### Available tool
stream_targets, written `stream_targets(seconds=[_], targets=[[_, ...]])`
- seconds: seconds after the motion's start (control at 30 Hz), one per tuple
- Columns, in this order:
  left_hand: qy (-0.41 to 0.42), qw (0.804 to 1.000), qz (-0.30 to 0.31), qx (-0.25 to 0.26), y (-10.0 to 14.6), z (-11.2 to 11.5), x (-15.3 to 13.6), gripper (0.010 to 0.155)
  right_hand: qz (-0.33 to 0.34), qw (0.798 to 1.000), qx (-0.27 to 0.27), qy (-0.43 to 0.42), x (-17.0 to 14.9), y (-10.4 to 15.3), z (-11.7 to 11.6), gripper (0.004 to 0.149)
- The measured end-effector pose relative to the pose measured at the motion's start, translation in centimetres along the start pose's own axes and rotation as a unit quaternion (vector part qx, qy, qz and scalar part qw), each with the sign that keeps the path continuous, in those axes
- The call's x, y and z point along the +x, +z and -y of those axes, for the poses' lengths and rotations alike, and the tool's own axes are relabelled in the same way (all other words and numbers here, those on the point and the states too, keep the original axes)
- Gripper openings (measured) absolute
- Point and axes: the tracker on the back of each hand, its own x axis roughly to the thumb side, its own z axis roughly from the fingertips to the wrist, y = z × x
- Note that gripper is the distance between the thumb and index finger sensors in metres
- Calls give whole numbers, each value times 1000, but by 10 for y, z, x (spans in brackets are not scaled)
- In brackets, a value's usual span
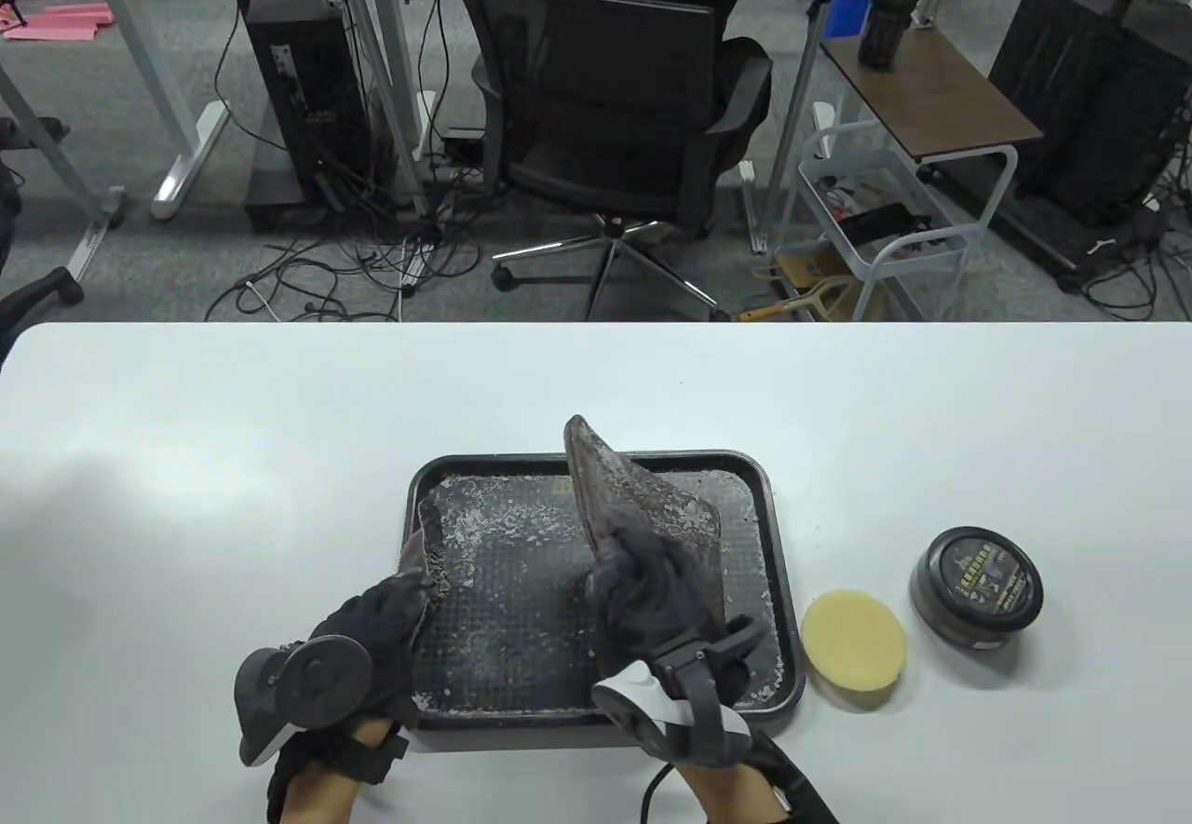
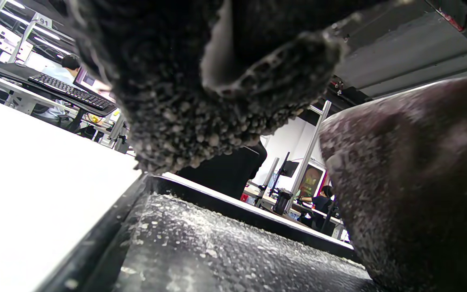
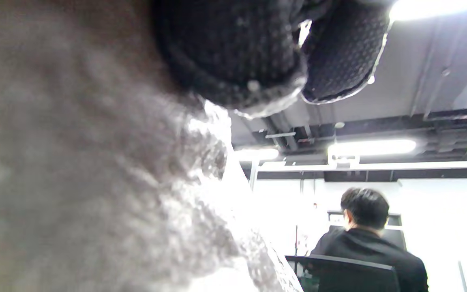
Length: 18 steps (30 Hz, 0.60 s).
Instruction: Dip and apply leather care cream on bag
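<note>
A worn dark brown leather bag (image 1: 643,498), flaking all over, stands tilted on edge in the black tray (image 1: 596,466). My right hand (image 1: 626,552) grips its near edge, with the fingers curled over the leather. A second strip of the same leather (image 1: 430,535) rises at the tray's left rim, and my left hand (image 1: 421,582) pinches it there. The round yellow sponge (image 1: 854,642) lies on the table just right of the tray. The dark cream tin (image 1: 976,587) sits beyond it with its lid on. The bag (image 2: 416,182) fills the right of the left wrist view.
The tray floor (image 2: 217,251) is strewn with pale leather flakes. White table (image 1: 233,452) spreads to the left and behind the tray. An office chair (image 1: 605,116) with a seated person and a small cart (image 1: 894,209) stand beyond the table's far edge.
</note>
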Motion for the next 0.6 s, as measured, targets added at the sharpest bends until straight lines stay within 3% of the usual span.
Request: stream_targets(seconds=[0.37, 0.6], targets=[[7, 1000, -5, 14, 1, -4, -3, 48, 118, 979, 162, 44, 65, -2, -68, 46], [8, 1000, -9, 20, 1, -6, -5, 48, 108, 956, 272, -7, 84, 2, -95, 53]])
